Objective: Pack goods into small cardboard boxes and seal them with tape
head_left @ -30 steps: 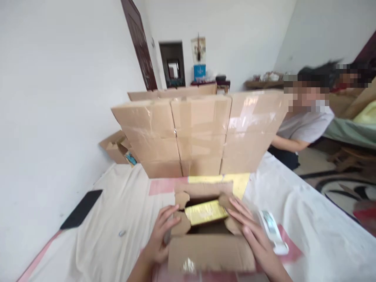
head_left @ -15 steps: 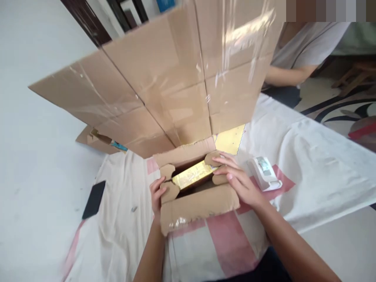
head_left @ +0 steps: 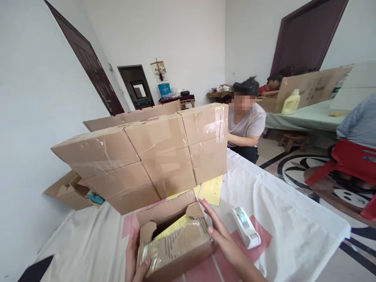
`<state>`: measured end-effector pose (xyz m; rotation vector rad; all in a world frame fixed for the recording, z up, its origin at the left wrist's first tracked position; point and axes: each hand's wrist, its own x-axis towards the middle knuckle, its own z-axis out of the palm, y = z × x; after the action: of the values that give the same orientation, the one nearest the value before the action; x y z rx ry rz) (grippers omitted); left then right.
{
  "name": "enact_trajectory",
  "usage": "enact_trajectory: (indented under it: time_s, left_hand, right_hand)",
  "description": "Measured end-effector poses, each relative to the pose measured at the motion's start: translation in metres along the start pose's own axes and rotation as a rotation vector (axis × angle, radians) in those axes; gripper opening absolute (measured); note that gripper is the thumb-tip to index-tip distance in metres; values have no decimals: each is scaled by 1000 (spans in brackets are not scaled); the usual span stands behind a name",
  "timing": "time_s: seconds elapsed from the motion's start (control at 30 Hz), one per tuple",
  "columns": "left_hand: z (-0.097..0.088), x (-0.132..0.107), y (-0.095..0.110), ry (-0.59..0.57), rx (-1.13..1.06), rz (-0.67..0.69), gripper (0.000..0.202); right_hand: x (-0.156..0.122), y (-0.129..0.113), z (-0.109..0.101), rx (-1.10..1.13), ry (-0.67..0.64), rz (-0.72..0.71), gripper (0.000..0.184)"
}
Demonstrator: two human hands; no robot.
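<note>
Small box: your small box [head_left: 176, 244] sits on the counter [head_left: 293, 223] directly in front of you, with its taped flap folded over the top.
Left hand: your left hand [head_left: 135, 260] clasps the near left corner, thumb on the flap, seemingly to pin it down.
Right hand: your right hand [head_left: 221, 235] is wide and flat against the right wall, apparently bracing it.
Yellow packet: the yellow packet [head_left: 172, 232] shows inside, under the flap.
Tape dispenser: the tape dispenser [head_left: 245, 233] lies just beside your right hand, close at hand.
Sealed cartons: the sealed cartons [head_left: 152, 156] are stacked behind the box.
</note>
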<state>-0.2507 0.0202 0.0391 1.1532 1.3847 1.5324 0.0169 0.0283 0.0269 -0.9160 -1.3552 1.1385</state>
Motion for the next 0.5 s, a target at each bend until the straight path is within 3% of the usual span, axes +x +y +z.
enact_trajectory:
  time_s: [0.1,0.2,0.33,0.4,0.5]
  left_hand:
    - [5,-7,6,19,-35,-21,79]
    - [3,-11,0,33,8,37,95]
    - [-3,-12,-9,40,39,61,124]
    - [-5,-12,-10,22,39,58,122]
    - [-9,-14,-9,-8,58,51,98]
  right_hand:
    - [7,6,-1,157,-32,-20,65]
    - [12,7,-1,282,12,-89,72]
    - [12,0,2,289,0,-116,81]
    - [12,-3,3,265,-46,-99,85]
    - [12,0,2,223,-39,-78,92]
